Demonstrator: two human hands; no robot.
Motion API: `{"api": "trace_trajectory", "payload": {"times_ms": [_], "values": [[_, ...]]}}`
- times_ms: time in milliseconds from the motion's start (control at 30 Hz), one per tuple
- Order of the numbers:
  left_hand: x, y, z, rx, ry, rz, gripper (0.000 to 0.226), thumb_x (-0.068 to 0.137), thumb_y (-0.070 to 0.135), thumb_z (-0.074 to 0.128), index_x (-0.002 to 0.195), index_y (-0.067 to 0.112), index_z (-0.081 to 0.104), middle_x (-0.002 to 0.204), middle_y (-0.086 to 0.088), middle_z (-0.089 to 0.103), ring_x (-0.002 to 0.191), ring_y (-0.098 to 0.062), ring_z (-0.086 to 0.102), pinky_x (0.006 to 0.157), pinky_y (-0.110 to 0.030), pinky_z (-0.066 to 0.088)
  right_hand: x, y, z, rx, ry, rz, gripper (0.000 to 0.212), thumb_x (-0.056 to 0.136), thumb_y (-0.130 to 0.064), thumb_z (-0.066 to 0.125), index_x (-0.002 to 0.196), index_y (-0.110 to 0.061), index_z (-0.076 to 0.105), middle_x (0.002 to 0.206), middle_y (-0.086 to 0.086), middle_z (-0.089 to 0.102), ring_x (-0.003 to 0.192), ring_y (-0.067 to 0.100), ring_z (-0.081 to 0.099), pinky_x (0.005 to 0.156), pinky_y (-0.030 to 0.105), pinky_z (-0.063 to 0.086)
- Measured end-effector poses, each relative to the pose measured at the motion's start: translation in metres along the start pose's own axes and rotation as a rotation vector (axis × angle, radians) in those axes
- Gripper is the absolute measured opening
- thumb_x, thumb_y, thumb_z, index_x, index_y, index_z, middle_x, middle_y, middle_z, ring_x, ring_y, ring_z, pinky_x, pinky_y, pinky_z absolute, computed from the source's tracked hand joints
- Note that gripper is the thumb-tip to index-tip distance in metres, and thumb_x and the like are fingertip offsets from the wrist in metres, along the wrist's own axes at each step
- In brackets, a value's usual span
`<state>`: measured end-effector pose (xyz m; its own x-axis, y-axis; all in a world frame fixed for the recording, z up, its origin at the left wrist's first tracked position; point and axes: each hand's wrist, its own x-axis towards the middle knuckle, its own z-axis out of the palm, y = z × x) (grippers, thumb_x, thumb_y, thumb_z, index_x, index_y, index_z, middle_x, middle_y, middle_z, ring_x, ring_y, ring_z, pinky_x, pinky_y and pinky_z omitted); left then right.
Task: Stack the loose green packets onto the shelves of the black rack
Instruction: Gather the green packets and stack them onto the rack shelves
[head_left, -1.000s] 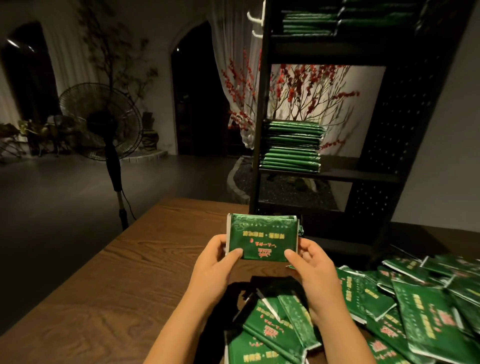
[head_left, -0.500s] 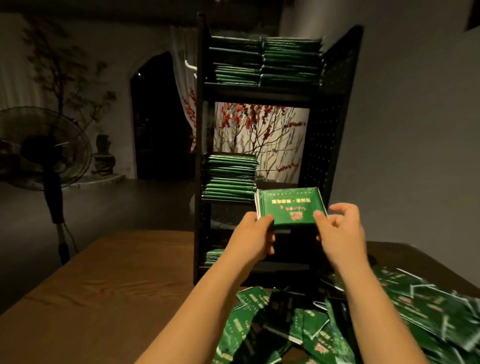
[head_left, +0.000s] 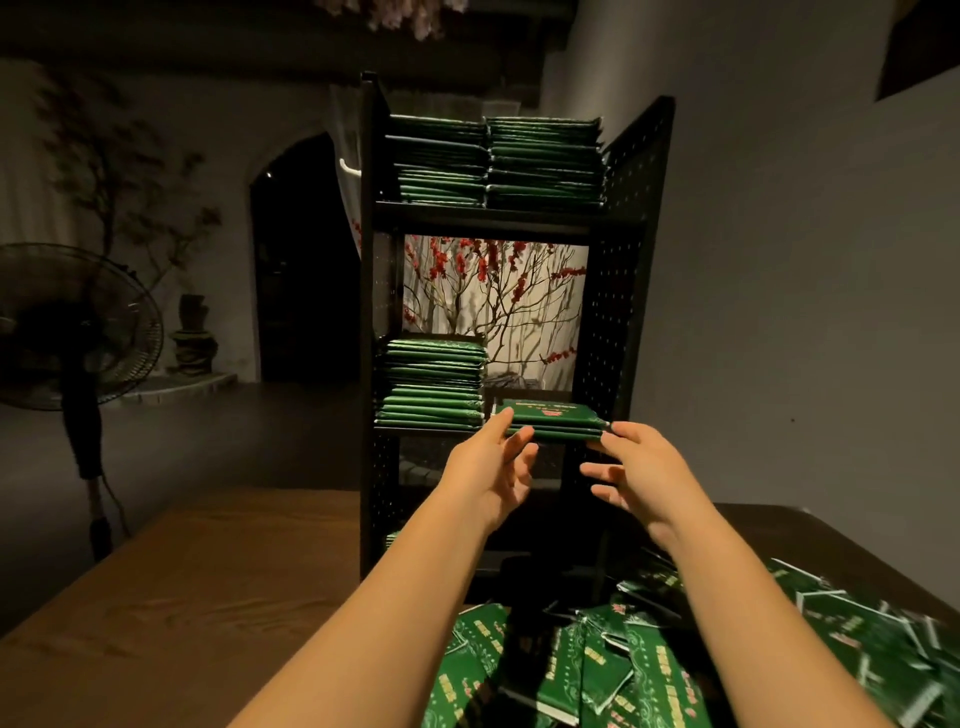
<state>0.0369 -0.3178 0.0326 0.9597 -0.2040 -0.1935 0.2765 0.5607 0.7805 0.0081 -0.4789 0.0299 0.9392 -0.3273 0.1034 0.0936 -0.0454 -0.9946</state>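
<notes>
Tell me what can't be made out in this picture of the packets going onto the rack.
- Head view, bottom shelf: both forearms and shadow hide it; only a green sliver shows at its left.
- Head view, loose packets on the table: motion blur smears the right ones; the frame's bottom edge cuts the pile.
- Head view, small stack between left hand and right hand: print too small to read.

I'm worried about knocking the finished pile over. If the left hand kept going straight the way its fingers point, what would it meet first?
Probably the small bundle both hands are setting on the middle shelf; the left hand already touches its left end. The taller stack lies just to the left of that line, though depth is unclear.
</notes>
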Motion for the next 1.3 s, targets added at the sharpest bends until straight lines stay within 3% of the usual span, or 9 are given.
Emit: {"api": "trace_trajectory", "payload": {"times_ms": [67, 167, 267, 433, 800, 900, 1033, 1200, 1300], "values": [[-0.001, -0.005, -0.001, -0.056, -0.002, -0.001, 0.017, 0.096, 0.025, 0.063, 0.099, 0.011, 0.055, 0.098, -0.005, 0.071, 0.067, -0.012, 0.062, 0.061, -0.022, 0.043, 0.000, 0.007, -0.003, -0.034, 0.046, -0.005, 0.033, 0.101, -0.021, 0.051, 0.133, -0.016, 0.043, 0.121, 0.006, 0.057, 0.097, 0.021, 0.066, 0.074, 0.035, 0.057], [0.002, -0.016, -0.003, -0.030, 0.021, 0.013, 0.012, 0.096, 0.022, 0.062, 0.091, 0.012, 0.058, 0.087, -0.003, 0.069, 0.068, -0.013, 0.061, 0.059, -0.023, 0.044, 0.000, 0.018, -0.002, -0.141, 0.122, -0.090, 0.012, 0.099, -0.021, 0.052, 0.107, -0.012, 0.055, 0.102, 0.010, 0.061, 0.078, 0.016, 0.059, 0.059, 0.028, 0.048], [0.005, -0.022, -0.001, 0.085, 0.020, 0.064, 0.012, 0.097, 0.023, 0.060, 0.095, 0.013, 0.066, 0.084, 0.003, 0.068, 0.070, -0.012, 0.061, 0.058, -0.022, 0.044, -0.002, 0.017, 0.006, -0.108, 0.038, -0.152, 0.016, 0.099, -0.020, 0.051, 0.091, -0.012, 0.063, 0.086, 0.006, 0.063, 0.071, 0.015, 0.056, 0.057, 0.026, 0.046], [0.009, -0.015, 0.004, 0.236, -0.020, 0.166, 0.016, 0.095, 0.027, 0.062, 0.107, 0.021, 0.071, 0.105, 0.006, 0.075, 0.085, -0.012, 0.067, 0.062, -0.020, 0.049, 0.009, 0.010, 0.007, -0.096, 0.016, -0.160, 0.015, 0.100, -0.025, 0.052, 0.099, -0.017, 0.065, 0.097, 0.006, 0.067, 0.083, 0.016, 0.060, 0.070, 0.030, 0.050], [0.012, -0.012, -0.015, 0.206, 0.011, 0.182, 0.017, 0.097, 0.019, 0.058, 0.108, 0.020, 0.070, 0.104, 0.004, 0.075, 0.080, -0.012, 0.072, 0.065, -0.019, 0.049, 0.004, 0.012, 0.012, -0.117, 0.003, -0.144, 0.014, 0.099, -0.019, 0.052, 0.109, -0.022, 0.062, 0.108, 0.001, 0.068, 0.094, 0.019, 0.068, 0.077, 0.032, 0.057], [0.006, -0.018, -0.031, 0.366, 0.006, 0.271, 0.017, 0.098, 0.014, 0.053, 0.103, 0.021, 0.068, 0.106, -0.001, 0.072, 0.083, -0.016, 0.069, 0.063, -0.023, 0.047, -0.011, 0.021, 0.026, -0.159, -0.025, -0.182, 0.013, 0.096, -0.015, 0.054, 0.102, -0.021, 0.064, 0.102, 0.004, 0.069, 0.087, 0.018, 0.067, 0.074, 0.033, 0.053], [-0.011, -0.026, -0.066, 0.675, -0.059, 0.359, 0.013, 0.093, 0.016, 0.061, 0.101, 0.021, 0.068, 0.096, -0.001, 0.073, 0.082, -0.015, 0.067, 0.074, -0.030, 0.047, -0.033, 0.045, 0.056, -0.262, -0.145, -0.229, 0.013, 0.093, -0.011, 0.057, 0.092, -0.019, 0.067, 0.087, 0.002, 0.071, 0.074, 0.013, 0.065, 0.067, 0.028, 0.051], [-0.025, -0.042, -0.126, 0.937, -0.021, 0.471, 0.009, 0.090, 0.020, 0.066, 0.099, 0.021, 0.067, 0.094, -0.004, 0.072, 0.088, -0.019, 0.069, 0.085, -0.038, 0.055, -0.053, 0.087, 0.093, -0.428, -0.238, -0.295, 0.014, 0.091, -0.013, 0.061, 0.083, -0.024, 0.065, 0.080, -0.002, 0.068, 0.076, 0.012, 0.063, 0.067, 0.026, 0.047], [-0.032, -0.053, -0.169, 1.024, -0.010, 0.480, 0.008, 0.088, 0.024, 0.065, 0.095, 0.027, 0.067, 0.090, 0.001, 0.071, 0.084, -0.015, 0.067, 0.083, -0.040, 0.053, -0.065, 0.114, 0.113, -0.520, -0.282, -0.309, 0.020, 0.090, -0.015, 0.062, 0.076, -0.030, 0.061, 0.079, -0.006, 0.065, 0.076, 0.011, 0.059, 0.063, 0.021, 0.040]]}}
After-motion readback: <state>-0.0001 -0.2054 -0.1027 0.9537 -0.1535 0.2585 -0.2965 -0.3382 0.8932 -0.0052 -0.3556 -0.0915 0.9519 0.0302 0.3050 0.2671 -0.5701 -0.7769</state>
